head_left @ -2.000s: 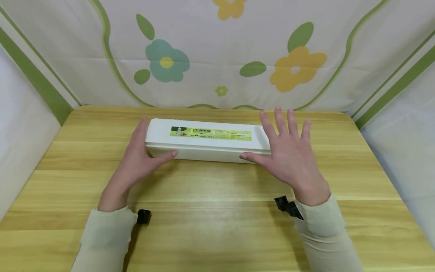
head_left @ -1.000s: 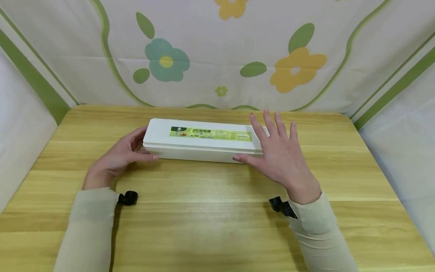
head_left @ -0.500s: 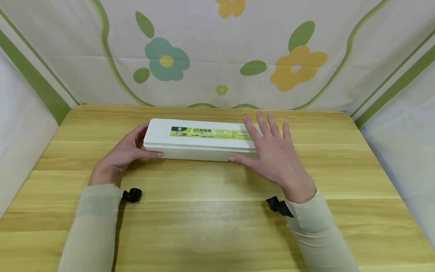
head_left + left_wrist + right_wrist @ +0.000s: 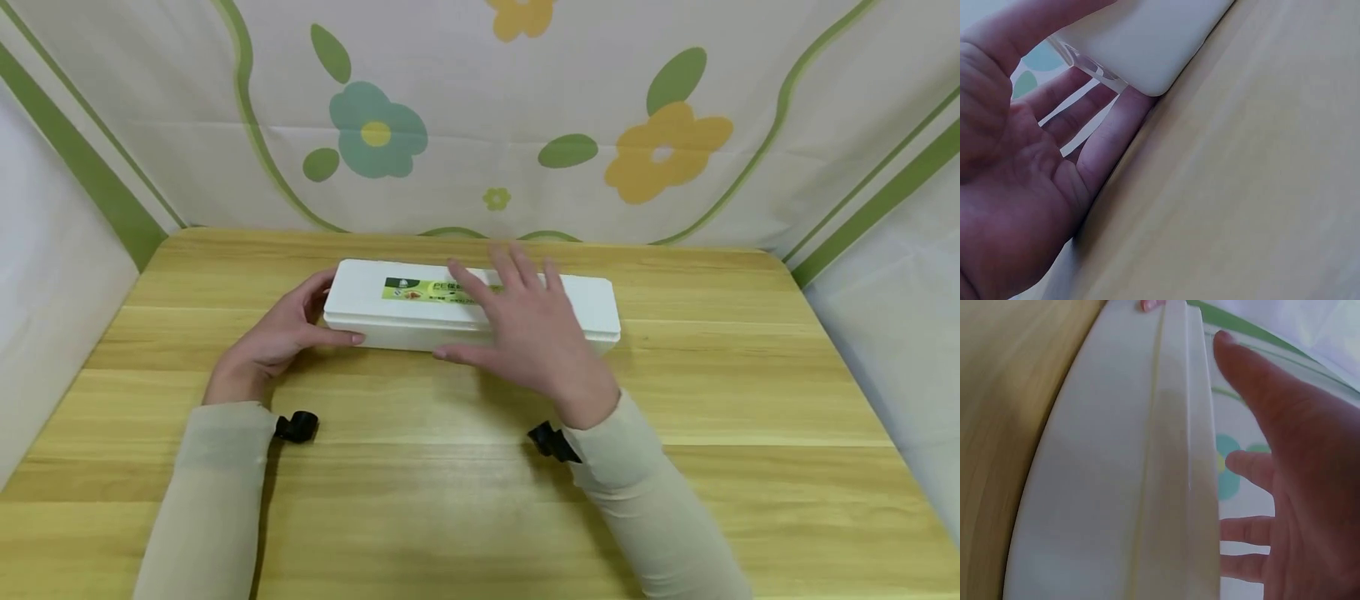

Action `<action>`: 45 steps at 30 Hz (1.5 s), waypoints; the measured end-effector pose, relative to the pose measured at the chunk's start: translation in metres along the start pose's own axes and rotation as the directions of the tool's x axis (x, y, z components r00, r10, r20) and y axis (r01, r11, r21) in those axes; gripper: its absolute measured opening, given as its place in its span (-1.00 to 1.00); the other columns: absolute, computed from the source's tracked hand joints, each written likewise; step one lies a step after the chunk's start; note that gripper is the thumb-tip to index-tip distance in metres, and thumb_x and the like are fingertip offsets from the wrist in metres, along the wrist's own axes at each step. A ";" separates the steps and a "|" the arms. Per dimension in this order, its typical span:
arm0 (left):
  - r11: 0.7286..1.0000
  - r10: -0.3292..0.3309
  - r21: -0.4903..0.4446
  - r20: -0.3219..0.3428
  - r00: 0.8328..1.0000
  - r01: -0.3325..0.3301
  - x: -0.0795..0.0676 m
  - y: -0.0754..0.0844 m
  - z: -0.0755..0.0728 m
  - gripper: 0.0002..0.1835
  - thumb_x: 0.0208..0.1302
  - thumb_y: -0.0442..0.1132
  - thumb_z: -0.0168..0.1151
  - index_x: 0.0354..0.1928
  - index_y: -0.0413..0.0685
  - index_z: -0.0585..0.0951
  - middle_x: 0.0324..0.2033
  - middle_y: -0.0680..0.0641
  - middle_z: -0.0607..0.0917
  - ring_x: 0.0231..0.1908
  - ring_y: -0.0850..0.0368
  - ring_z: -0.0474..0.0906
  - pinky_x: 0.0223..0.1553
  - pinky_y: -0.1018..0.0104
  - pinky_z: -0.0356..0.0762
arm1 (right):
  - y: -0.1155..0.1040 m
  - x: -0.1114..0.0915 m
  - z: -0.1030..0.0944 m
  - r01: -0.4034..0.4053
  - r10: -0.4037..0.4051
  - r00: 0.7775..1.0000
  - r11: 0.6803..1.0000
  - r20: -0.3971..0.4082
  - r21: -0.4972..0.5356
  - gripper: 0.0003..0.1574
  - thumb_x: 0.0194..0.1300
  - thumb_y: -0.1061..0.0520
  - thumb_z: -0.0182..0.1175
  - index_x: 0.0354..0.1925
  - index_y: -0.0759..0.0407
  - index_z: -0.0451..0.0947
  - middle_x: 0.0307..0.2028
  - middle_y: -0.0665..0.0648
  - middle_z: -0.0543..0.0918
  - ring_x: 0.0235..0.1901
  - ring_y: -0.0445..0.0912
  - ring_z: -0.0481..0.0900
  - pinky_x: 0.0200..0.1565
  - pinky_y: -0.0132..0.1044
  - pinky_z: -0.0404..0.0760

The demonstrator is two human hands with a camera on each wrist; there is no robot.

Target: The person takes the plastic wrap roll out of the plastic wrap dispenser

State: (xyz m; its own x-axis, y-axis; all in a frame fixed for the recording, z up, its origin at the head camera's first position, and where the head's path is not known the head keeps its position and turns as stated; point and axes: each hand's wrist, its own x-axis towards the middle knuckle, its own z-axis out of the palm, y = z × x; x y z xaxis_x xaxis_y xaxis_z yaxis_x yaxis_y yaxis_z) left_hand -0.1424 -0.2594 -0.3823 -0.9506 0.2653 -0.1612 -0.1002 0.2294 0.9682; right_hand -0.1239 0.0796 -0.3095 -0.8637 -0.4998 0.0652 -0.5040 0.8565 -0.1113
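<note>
A long white box (image 4: 585,312) with a green label (image 4: 408,289) lies across the wooden table (image 4: 480,500). My left hand (image 4: 277,337) grips its left end, thumb on the front face and fingers curved round the end. In the left wrist view the box corner (image 4: 1147,37) sits between the thumb and fingers of the left hand (image 4: 1022,206). My right hand (image 4: 525,333) is spread flat over the middle of the box, thumb by the front edge. The right wrist view shows the lid's seam (image 4: 1166,456) beside the open right hand (image 4: 1310,456).
A floral cloth backdrop (image 4: 480,125) hangs behind the table, with white cloth walls at both sides. Black camera mounts sit at the left wrist (image 4: 296,427) and the right wrist (image 4: 551,442). Bare wood lies in front of the box.
My right hand has slid left from the box's right end to its middle, uncovering that end. My left hand curled round the left end and stays there.
</note>
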 end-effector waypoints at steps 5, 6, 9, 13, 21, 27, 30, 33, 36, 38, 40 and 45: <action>1.000 0.004 0.005 -0.004 1.000 -0.004 0.002 -0.002 0.000 0.07 0.16 -0.45 0.61 0.66 0.15 0.27 0.36 0.12 0.46 0.27 0.03 0.36 0.16 0.39 0.51 | -0.022 0.026 0.007 0.053 -0.052 0.998 0.997 0.018 -0.053 0.35 0.17 -0.78 0.21 0.72 -0.37 0.05 0.67 0.25 0.16 0.68 0.30 0.08 0.55 0.39 0.17; 1.000 0.007 0.007 -0.003 1.000 -0.007 0.002 -0.003 0.001 0.07 0.17 -0.45 0.61 0.66 0.15 0.26 0.36 0.12 0.46 0.26 0.03 0.36 0.16 0.39 0.52 | -0.026 0.030 0.008 0.059 -0.057 0.998 0.997 0.028 -0.059 0.35 0.17 -0.78 0.21 0.72 -0.37 0.04 0.67 0.24 0.17 0.68 0.29 0.08 0.54 0.39 0.19; 1.000 0.017 0.008 0.002 1.000 -0.017 0.001 -0.003 0.001 0.06 0.19 -0.45 0.59 0.67 0.14 0.25 0.35 0.11 0.46 0.25 0.03 0.38 0.14 0.41 0.54 | -0.038 0.039 0.014 0.062 -0.058 0.997 0.995 0.050 -0.076 0.34 0.18 -0.80 0.18 0.73 -0.39 0.02 0.65 0.20 0.20 0.67 0.24 0.12 0.50 0.38 0.23; 1.000 0.030 0.002 0.012 0.999 -0.030 0.001 -0.005 0.001 0.04 0.20 -0.46 0.58 0.66 0.15 0.27 0.32 0.09 0.49 0.22 0.02 0.42 0.10 0.40 0.59 | -0.051 0.044 0.025 0.042 -0.038 0.999 0.989 0.031 -0.144 0.32 0.19 -0.82 0.13 0.72 -0.39 0.04 0.56 0.16 0.34 0.58 0.20 0.27 0.46 0.39 0.28; 0.999 0.033 0.004 0.023 0.999 -0.033 0.001 -0.005 0.001 0.05 0.22 -0.45 0.57 0.67 0.17 0.25 0.30 0.07 0.51 0.18 0.04 0.49 0.07 0.38 0.64 | -0.061 0.047 0.042 -0.008 -0.021 0.993 0.971 -0.120 -0.240 0.24 0.18 -0.82 0.12 0.62 -0.33 0.19 0.30 0.15 0.56 0.31 0.19 0.54 0.36 0.34 0.41; 0.999 0.042 0.024 0.023 0.999 -0.043 0.001 -0.006 0.001 0.04 0.23 -0.44 0.57 0.67 0.17 0.25 0.32 0.09 0.49 0.19 0.03 0.46 0.09 0.40 0.60 | -0.062 0.049 0.049 -0.031 -0.017 0.982 0.968 -0.190 -0.249 0.19 0.20 -0.83 0.07 0.58 -0.33 0.25 0.24 0.12 0.61 0.25 0.17 0.58 0.29 0.28 0.46; 0.998 0.047 0.028 0.027 0.999 -0.048 0.000 -0.006 0.001 0.04 0.24 -0.44 0.56 0.68 0.18 0.24 0.32 0.09 0.48 0.19 0.03 0.44 0.09 0.40 0.58 | -0.062 0.050 0.049 -0.043 -0.013 0.976 0.967 -0.216 -0.252 0.19 0.20 -0.84 0.05 0.56 -0.30 0.28 0.24 0.11 0.63 0.25 0.16 0.60 0.29 0.28 0.47; 0.998 0.051 0.034 0.029 0.998 -0.052 0.000 -0.007 0.001 0.05 0.25 -0.43 0.56 0.68 0.19 0.23 0.33 0.10 0.48 0.20 0.04 0.44 0.09 0.41 0.57 | -0.064 0.051 0.050 -0.060 0.001 0.975 0.964 -0.222 -0.260 0.22 0.19 -0.86 0.02 0.56 -0.26 0.28 0.25 0.12 0.63 0.26 0.16 0.60 0.29 0.28 0.48; 0.997 0.058 0.043 0.025 0.998 -0.059 0.000 -0.007 0.000 0.04 0.25 -0.43 0.56 0.68 0.18 0.23 0.33 0.09 0.49 0.19 0.04 0.44 0.09 0.41 0.57 | -0.065 0.053 0.050 -0.075 0.019 0.978 0.961 -0.207 -0.268 0.27 0.16 -0.88 0.01 0.57 -0.23 0.27 0.27 0.11 0.62 0.27 0.16 0.59 0.30 0.28 0.48; 0.997 0.062 0.049 0.021 0.998 -0.063 0.001 -0.008 0.000 0.04 0.25 -0.43 0.56 0.68 0.18 0.23 0.33 0.09 0.49 0.19 0.05 0.46 0.09 0.41 0.58 | -0.064 0.054 0.051 -0.079 0.027 0.982 0.960 -0.189 -0.269 0.27 0.16 -0.85 0.04 0.58 -0.22 0.26 0.29 0.10 0.61 0.28 0.14 0.58 0.30 0.27 0.47; 0.997 0.061 0.043 0.015 0.998 -0.061 0.001 -0.008 0.001 0.04 0.24 -0.43 0.56 0.68 0.20 0.25 0.33 0.09 0.50 0.18 0.06 0.48 0.08 0.41 0.59 | -0.063 0.054 0.051 -0.077 0.027 0.983 0.959 -0.181 -0.272 0.26 0.16 -0.82 0.08 0.58 -0.21 0.25 0.29 0.10 0.60 0.28 0.13 0.58 0.29 0.26 0.46; 0.998 0.052 0.035 0.005 0.999 -0.052 0.002 -0.007 0.003 0.06 0.22 -0.43 0.58 0.68 0.21 0.25 0.34 0.08 0.52 0.19 0.07 0.48 0.08 0.42 0.60 | -0.059 0.054 0.052 -0.059 0.006 0.981 0.961 -0.195 -0.269 0.20 0.16 -0.74 0.16 0.55 -0.19 0.28 0.25 0.11 0.62 0.25 0.13 0.61 0.26 0.25 0.48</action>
State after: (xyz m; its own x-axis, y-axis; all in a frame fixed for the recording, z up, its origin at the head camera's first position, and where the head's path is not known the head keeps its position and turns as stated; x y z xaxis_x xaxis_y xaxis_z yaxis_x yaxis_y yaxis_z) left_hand -0.1424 -0.2576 -0.3902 -0.9530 0.2814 -0.1119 -0.0404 0.2481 0.9679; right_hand -0.1411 -0.0044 -0.3508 -0.8502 -0.4599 0.2562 -0.4331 0.8877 0.1562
